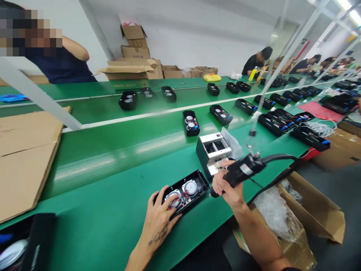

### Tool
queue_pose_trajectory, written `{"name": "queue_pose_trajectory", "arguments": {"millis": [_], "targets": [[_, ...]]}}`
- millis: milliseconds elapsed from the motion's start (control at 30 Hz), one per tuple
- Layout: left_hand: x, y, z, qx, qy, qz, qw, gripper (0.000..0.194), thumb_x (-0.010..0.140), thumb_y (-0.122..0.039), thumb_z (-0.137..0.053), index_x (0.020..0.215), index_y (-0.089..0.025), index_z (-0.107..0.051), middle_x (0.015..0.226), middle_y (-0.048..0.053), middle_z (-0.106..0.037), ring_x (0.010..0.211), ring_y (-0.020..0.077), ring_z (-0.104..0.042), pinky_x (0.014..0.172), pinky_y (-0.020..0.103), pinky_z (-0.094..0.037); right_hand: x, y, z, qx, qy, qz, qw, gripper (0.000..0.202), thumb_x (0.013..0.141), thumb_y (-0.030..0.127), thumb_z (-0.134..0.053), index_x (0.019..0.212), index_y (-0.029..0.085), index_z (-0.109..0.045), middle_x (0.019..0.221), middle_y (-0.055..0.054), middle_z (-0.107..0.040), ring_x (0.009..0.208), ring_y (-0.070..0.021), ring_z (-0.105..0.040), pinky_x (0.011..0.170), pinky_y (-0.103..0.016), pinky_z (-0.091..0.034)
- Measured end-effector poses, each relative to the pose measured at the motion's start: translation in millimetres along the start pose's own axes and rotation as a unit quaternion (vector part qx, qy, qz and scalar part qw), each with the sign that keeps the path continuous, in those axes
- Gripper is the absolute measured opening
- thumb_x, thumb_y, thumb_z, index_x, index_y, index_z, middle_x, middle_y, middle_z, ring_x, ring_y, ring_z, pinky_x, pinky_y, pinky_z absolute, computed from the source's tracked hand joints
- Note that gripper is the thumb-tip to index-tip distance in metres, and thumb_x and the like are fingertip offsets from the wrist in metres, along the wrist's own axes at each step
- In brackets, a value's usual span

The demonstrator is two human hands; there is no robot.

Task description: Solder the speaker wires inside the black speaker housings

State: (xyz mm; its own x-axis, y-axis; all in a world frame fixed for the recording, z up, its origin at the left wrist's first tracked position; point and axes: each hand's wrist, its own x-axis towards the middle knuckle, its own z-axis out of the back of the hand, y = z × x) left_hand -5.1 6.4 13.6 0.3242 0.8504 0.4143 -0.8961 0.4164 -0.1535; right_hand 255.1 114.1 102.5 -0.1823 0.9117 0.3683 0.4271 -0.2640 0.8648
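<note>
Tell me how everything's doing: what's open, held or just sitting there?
Left hand: holding black case
Right hand: gripping power screwdriver
Black case: open on top
Speakers: facing up inside it
Power screwdriver: held, tip down; running or not, can't tell
Silver-topped machine: standing upright
Far cardboard box: flaps open

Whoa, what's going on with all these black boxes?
Someone's left hand is holding one end of a black box with two round speakers and some wires inside. The right hand grips a power driver, its tip close to the box's other end. A small machine stands just behind the box. More boxes sit farther off on the green surface.
</note>
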Motion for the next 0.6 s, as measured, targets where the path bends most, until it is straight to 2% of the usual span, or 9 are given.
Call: {"name": "queue_pose_trajectory", "arguments": {"millis": [100,267,433,600], "targets": [[4.0,-5.6,0.2,-0.015,0.01,0.02,1.0,0.005,0.088,-0.031,-0.085,0.087,-0.028,-0.08,0.129,0.002,-0.079,0.146,0.0407,-0.052,0.115,0.06,-0.04,-14.3,-8.0,-34.9,0.051,0.038,0.028,0.998,0.039,0.098,0.044,-0.077,0.121,0.033,-0.047,0.058,0.014,-0.048,0.038,-0.0113,-0.041,0.039,-0.025,-0.039],[3.6,-9.2,-1.2,-0.036,0.008,0.046,0.998,0.01,0.088,-0.032,-0.084,0.097,-0.032,-0.083,0.133,0.002,-0.077,0.147,0.0389,-0.052,0.118,0.059,-0.039,-23.3,-27.0,-73.6,-0.023,0.116,-0.006,0.993,0.038,0.098,0.043,-0.078,0.118,0.03,-0.049,0.06,0.012,-0.052,0.048,-0.0139,-0.051,0.052,-0.03,-0.049],[1.7,-11.5,-4.9,-0.03,-0.01,0.064,0.997,0.035,0.09,-0.033,-0.08,0.125,-0.034,-0.079,0.134,0.005,-0.077,0.148,0.0369,-0.052,0.12,0.055,-0.037,-23.0,-32.4,-86.3,-0.024,0.135,0.006,0.991,0.032,0.099,0.036,-0.076,0.119,0.03,-0.051,0.06,0.013,-0.053,0.046,-0.0121,-0.048,0.054,-0.029,-0.047],[0.9,-12.4,-9.1,-0.03,-0.021,0.074,0.997,0.042,0.092,-0.029,-0.076,0.133,-0.034,-0.074,0.139,0.005,-0.075,0.149,0.0352,-0.052,0.122,0.052,-0.036,-26.4,-42.2,-87.3,-0.043,0.147,-0.032,0.988,0.033,0.096,0.039,-0.077,0.116,0.03,-0.052,0.06,0.012,-0.054,0.044,-0.0132,-0.048,0.051,-0.031,-0.047]]}}
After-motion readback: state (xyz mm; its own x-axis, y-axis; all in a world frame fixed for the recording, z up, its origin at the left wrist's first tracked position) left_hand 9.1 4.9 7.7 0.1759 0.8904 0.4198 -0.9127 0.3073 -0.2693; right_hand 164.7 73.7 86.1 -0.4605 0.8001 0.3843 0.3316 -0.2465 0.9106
